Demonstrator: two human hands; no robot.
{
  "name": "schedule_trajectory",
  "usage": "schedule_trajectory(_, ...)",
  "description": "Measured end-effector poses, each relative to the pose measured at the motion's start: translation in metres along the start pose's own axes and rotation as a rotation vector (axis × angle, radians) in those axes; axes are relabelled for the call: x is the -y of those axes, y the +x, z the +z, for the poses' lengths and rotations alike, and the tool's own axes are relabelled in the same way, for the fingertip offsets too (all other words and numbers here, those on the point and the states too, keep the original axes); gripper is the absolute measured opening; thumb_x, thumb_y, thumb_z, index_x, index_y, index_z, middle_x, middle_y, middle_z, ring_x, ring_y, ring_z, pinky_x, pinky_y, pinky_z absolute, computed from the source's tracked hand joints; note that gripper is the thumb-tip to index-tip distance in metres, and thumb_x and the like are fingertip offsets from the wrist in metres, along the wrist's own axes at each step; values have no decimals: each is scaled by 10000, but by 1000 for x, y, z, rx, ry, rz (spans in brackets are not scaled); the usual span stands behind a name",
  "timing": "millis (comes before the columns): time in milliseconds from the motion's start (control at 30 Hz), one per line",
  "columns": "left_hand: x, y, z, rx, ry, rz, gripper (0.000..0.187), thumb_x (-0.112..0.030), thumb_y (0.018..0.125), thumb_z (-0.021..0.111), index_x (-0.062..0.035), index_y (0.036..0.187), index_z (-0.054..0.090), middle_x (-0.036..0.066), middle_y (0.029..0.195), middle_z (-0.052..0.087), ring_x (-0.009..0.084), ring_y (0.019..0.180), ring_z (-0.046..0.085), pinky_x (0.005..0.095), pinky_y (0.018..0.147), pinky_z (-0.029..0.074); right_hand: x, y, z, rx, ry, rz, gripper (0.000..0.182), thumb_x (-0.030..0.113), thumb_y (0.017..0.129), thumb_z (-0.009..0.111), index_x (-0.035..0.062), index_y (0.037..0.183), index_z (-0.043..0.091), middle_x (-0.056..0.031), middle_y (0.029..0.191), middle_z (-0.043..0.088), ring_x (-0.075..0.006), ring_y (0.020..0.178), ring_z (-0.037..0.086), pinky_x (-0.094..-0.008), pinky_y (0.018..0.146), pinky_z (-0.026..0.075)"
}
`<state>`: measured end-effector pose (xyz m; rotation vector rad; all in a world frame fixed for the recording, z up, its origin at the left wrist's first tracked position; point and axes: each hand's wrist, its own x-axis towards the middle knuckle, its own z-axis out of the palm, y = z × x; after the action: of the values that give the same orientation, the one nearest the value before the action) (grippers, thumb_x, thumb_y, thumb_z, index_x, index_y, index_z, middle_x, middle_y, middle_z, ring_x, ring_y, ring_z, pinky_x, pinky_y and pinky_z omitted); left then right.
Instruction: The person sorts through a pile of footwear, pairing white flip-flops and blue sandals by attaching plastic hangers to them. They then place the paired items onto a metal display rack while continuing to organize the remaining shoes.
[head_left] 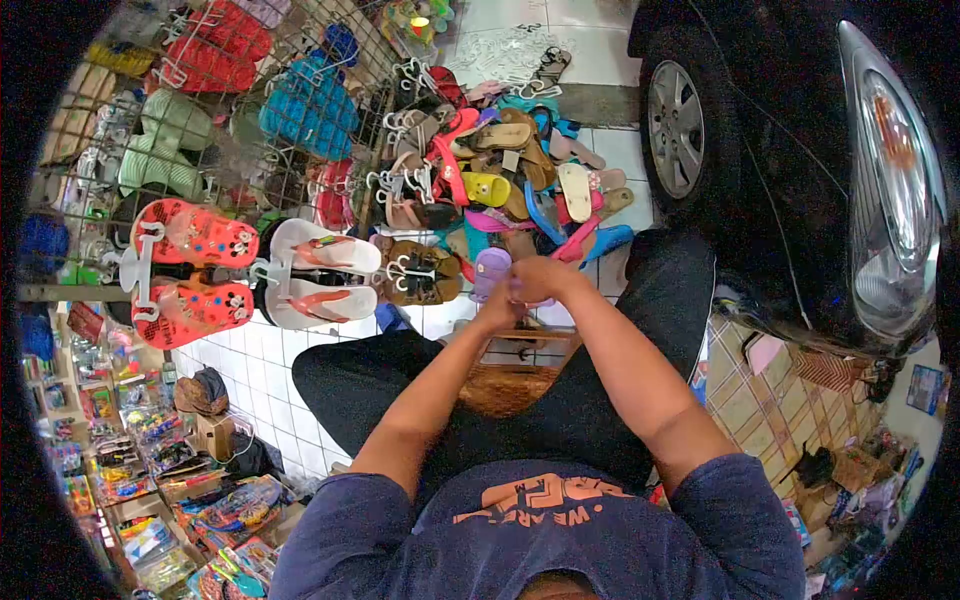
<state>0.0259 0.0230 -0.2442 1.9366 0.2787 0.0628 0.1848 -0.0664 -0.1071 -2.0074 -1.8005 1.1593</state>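
Note:
A small purple sandal (pixel 491 271) is in front of me, its near end hidden by my fingers. My left hand (pixel 500 309) is closed on it from below. My right hand (pixel 539 281) meets the left one, its fingers curled in at the sandal's right edge; what lies between the fingertips is too small to make out. Just beyond my hands spreads a heap of mixed sandals, among them a yellow slipper (pixel 487 189), a cream one (pixel 575 193) and a blue one (pixel 606 240).
At left, a wire rack (pixel 225 105) carries hung footwear, including red sandals (pixel 195 233) and white flip-flops (pixel 322 248). Brown shoes (pixel 420 273) sit beside the heap. White plastic hangers (pixel 500 55) lie farther back. A black car (pixel 780 150) stands close at right. A wooden stool (pixel 510 388) is between my legs.

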Motion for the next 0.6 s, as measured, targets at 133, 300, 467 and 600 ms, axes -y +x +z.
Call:
schedule_trajectory(133, -41, 32, -14, -22, -333, -308, 628, -108, 692, 686, -2, 1251, 419, 174, 1129, 549, 324, 1121, 507, 380, 959, 398, 8, -27, -32, -39, 101, -1, 460, 399, 748, 642, -7, 964, 651, -245, 942, 649, -391, 864, 634, -443, 769, 504)
schedule_trajectory(300, -47, 74, -42, -217, 7, -311, 749, -154, 682, 723, 16, 1309, 350, 211, 1270, 445, 322, 1239, 407, 373, 1055, 311, -8, -23, -26, -18, 103, 126, 494, 413, 751, 646, -28, 972, 640, -251, 926, 649, -393, 839, 635, -448, 760, 503)
schedule_trajectory(467, 2, 129, -77, -585, 157, -217, 926, -169, 650, 727, 61, 1394, 227, 281, 1428, 263, 387, 1348, 238, 387, 1123, 189, -6, -22, -34, -26, 105, 157, 412, 362, 732, 668, -15, 894, 682, -213, 927, 667, -360, 858, 655, -443, 760, 526)
schedule_trajectory(600, -16, 149, -97, -512, 131, -459, 814, -232, 728, 655, -4, 1407, 269, 323, 1410, 273, 423, 1331, 267, 389, 1106, 227, -9, -20, -45, -59, 155, 161, 528, 427, 760, 652, -61, 961, 639, -260, 913, 647, -391, 830, 638, -443, 769, 508)
